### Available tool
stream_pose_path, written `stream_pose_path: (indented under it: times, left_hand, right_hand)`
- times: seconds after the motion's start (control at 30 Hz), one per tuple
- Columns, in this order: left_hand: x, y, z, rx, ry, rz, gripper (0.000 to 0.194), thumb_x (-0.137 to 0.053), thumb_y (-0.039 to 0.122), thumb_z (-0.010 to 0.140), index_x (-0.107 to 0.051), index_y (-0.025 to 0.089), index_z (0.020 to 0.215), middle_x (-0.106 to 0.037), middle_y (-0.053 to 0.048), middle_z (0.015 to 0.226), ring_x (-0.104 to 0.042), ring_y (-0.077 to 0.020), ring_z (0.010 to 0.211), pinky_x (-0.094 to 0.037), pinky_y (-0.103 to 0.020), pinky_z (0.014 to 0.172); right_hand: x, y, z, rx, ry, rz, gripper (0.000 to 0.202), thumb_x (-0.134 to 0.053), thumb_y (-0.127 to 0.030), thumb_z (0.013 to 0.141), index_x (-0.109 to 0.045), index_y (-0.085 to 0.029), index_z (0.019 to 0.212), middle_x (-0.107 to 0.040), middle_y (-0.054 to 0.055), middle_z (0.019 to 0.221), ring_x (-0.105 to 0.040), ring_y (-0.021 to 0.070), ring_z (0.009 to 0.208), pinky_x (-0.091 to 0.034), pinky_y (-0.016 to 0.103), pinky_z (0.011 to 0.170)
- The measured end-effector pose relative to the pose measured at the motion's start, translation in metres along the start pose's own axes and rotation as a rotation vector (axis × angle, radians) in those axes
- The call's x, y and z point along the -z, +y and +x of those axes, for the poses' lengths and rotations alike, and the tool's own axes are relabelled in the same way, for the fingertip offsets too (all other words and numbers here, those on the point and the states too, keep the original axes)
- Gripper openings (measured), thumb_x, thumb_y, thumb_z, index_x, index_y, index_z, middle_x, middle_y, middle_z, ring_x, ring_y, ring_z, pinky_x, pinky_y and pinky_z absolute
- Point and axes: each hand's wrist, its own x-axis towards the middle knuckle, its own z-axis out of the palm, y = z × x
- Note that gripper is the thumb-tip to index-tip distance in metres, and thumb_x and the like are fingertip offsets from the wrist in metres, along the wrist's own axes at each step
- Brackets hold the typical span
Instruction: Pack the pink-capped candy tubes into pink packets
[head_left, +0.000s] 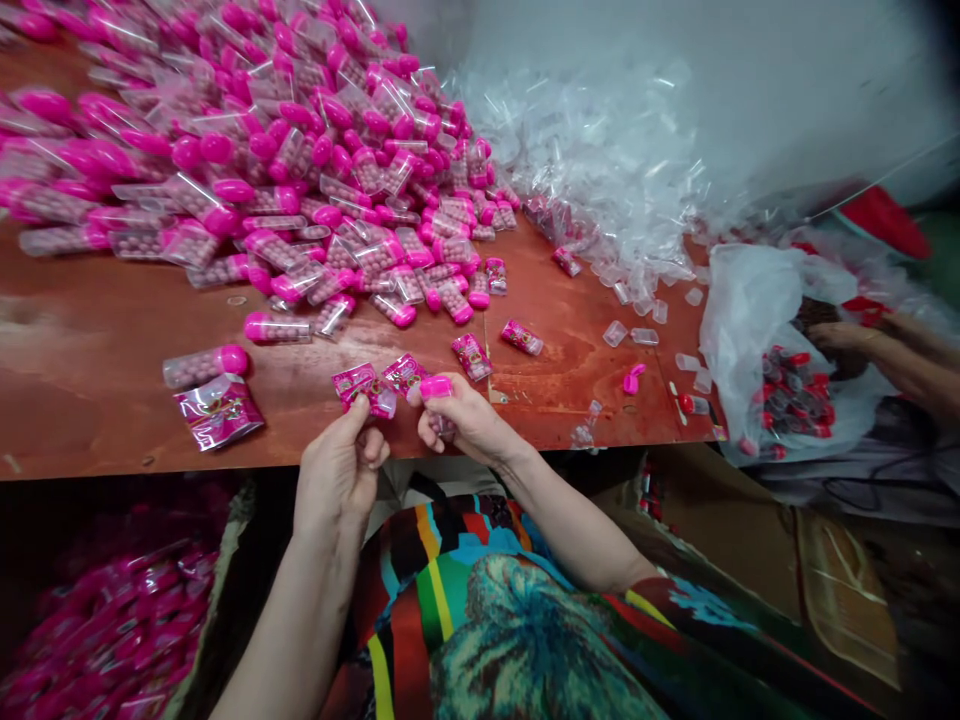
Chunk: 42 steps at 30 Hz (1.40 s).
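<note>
My left hand pinches a small pink printed packet between thumb and fingers, near the table's front edge. In my closed right hand is a clear tube with a pink cap; the fingers partly cover its body. Another pink packet shows just beyond the right fingertips; whether they touch it I cannot tell. Left of my hands, a larger pink packet lies against a pink-capped tube of small round balls. Two more small packets lie just beyond my right hand.
A large heap of pink-capped tubes covers the back left of the brown table. Clear plastic pieces are piled at the back right. Another person's hand reaches over a white bag of red-capped containers. Pink packets fill a box below left.
</note>
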Motion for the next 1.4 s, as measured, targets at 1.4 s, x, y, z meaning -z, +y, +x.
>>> stream_pose_path:
  times: [1.4]
  left_hand:
    - [-0.008,-0.017,-0.002,0.123,-0.158,0.075,0.044,-0.087,0.037,0.067,-0.051,0.015,0.054,-0.039,0.007,0.035,-0.030,-0.0027,0.033,-0.023,-0.017,0.038]
  right_hand:
    - [-0.003,0.026,-0.023,0.213,0.040,-0.459,0.066,-0.062,-0.044,0.092,-0.029,-0.027,0.147,-0.060,0.000,0.088,-0.057,0.0157,0.073,-0.048,0.032,0.069]
